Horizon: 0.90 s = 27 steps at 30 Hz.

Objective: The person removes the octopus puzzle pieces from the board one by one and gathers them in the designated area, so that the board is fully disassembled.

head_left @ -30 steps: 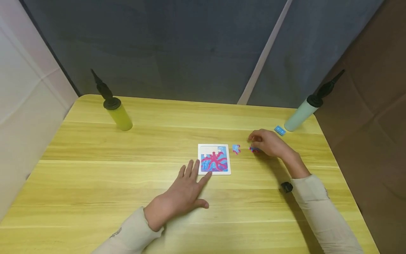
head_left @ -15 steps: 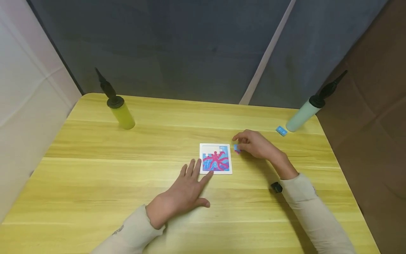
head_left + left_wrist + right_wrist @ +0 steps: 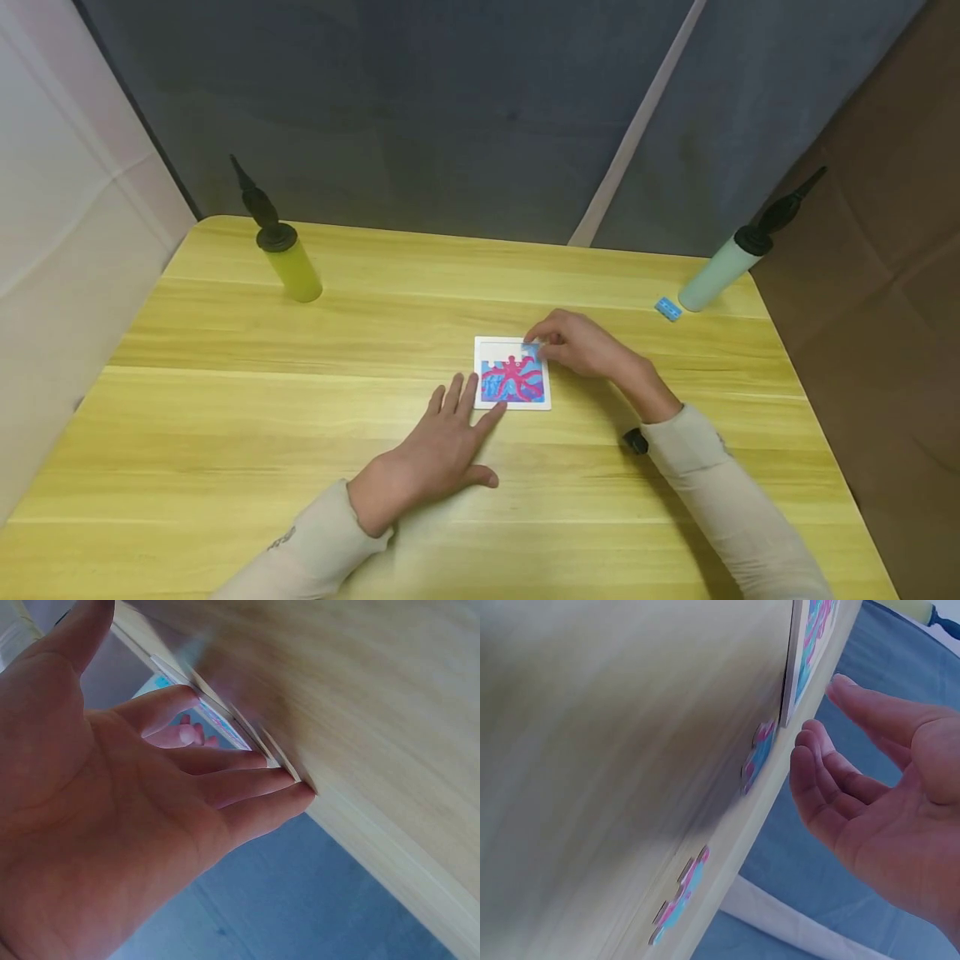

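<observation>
Yellowish wood-grain table [image 3: 225,417], grey cloth [image 3: 420,125] behind

one puzzle [image 3: 513,383], two loose pieces [image 3: 759,759] [image 3: 681,896], two pumps [image 3: 296,273] [image 3: 716,277], one block [image 3: 668,309]

Tabletop [image 3: 225,417] wood-grained, smooth, faint sheen; backdrop [image 3: 412,125] matt cloth; puzzle frame [image 3: 528,406] probably wood

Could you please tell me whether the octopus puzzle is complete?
No, the puzzle has a bare white gap at its upper left.
</observation>
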{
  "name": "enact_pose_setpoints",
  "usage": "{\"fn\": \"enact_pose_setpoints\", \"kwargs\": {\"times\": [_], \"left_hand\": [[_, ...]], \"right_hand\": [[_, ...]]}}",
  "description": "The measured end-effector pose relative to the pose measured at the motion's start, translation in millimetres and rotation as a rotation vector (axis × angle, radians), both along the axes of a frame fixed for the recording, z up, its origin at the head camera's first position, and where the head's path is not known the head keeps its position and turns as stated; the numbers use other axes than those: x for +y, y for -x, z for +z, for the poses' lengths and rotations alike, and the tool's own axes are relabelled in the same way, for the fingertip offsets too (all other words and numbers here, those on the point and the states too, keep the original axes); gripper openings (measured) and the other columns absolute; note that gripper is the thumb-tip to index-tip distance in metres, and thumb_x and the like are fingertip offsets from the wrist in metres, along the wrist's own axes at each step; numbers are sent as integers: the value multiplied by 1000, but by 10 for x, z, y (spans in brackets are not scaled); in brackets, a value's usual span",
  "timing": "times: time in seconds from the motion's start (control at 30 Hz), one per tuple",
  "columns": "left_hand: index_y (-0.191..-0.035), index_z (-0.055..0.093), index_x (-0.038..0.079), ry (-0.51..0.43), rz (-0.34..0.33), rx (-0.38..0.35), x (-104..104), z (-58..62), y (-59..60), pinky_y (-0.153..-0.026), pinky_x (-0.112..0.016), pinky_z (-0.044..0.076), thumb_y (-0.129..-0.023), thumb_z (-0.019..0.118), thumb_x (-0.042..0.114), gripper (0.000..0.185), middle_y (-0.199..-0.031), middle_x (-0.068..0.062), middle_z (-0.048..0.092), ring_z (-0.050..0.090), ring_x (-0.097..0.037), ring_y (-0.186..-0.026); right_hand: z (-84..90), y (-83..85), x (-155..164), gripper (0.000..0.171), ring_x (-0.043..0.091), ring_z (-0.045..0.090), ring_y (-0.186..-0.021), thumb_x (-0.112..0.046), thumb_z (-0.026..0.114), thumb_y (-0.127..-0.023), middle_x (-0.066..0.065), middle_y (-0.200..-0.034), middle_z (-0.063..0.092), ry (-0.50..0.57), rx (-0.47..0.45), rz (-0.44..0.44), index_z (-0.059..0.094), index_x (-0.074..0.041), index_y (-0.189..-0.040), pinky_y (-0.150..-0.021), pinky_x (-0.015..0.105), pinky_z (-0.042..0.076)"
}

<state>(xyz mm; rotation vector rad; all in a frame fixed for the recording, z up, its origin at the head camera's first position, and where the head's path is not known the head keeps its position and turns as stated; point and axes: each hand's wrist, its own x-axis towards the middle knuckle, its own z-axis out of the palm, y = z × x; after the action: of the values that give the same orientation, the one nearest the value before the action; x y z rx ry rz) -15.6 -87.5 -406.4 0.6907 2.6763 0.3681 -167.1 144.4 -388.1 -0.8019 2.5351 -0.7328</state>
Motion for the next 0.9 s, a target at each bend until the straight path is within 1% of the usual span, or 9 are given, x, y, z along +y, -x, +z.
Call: {"fn": "enact_pose_setpoints", "kwargs": {"times": [0.07,0.17,0.3,0.4,0.53,0.73,0.83,0.9], "left_hand": [[-162,35,14,-1,1,-2,0,-2,2,-126,-66,19,-89,71,60,93,-168,-35,12,14,-55,-156],[-162,35,14,3,0,-1,1,-7,5,-126,-66,19,-89,70,60,93,-168,-36,12,14,-55,-156],[-162,36,15,9,-2,1,2,-5,6,-126,-66,20,-89,71,60,92,-167,-36,13,15,-55,-156],[-162,36,15,9,-2,1,4,2,8,-126,-66,20,-89,71,60,92,-167,-36,13,15,-55,-156],[-161,36,15,13,-4,8,4,8,5,-125,-66,21,-89,70,60,92,-167,-36,14,16,-55,-155],[-161,36,14,10,-5,12,1,10,-4,-125,-66,21,-89,70,60,92,-167,-36,14,16,-55,-155],[-161,37,14,9,-2,10,1,12,-5,-125,-66,21,-89,71,60,92,-167,-36,14,16,-55,-155],[-161,37,14,13,-2,10,2,15,-5,-125,-66,21,-89,71,60,92,-167,-36,14,16,-55,-155]], "right_hand": [[-8,-5,-33,22,22,59,-99,-11,68,-99,9,-116,68,-10,-4,11,77,-13,-118,-87,38,51],[-31,-3,-77,19,23,60,-102,-12,69,-98,9,-115,69,-30,9,43,79,-13,-115,-89,39,52],[-47,-10,-110,17,22,60,-100,-13,69,-98,9,-112,68,-59,43,85,80,-12,-112,-87,39,52],[-44,-22,-127,17,23,60,-101,-13,68,-99,10,-113,67,-78,45,86,80,-12,-111,-89,39,52],[-38,-42,-144,18,25,61,-106,-13,68,-99,10,-117,66,-89,38,73,80,-12,-112,-93,42,53],[-34,-68,-150,17,27,60,-113,-13,68,-99,10,-120,66,-92,53,80,79,-12,-112,-100,46,52],[-35,-73,-154,16,27,60,-114,-13,68,-99,10,-121,67,-93,60,79,79,-12,-112,-102,47,51],[-37,-72,-157,16,27,60,-113,-13,69,-99,10,-119,67,-94,68,78,78,-13,-111,-101,46,51]]}}
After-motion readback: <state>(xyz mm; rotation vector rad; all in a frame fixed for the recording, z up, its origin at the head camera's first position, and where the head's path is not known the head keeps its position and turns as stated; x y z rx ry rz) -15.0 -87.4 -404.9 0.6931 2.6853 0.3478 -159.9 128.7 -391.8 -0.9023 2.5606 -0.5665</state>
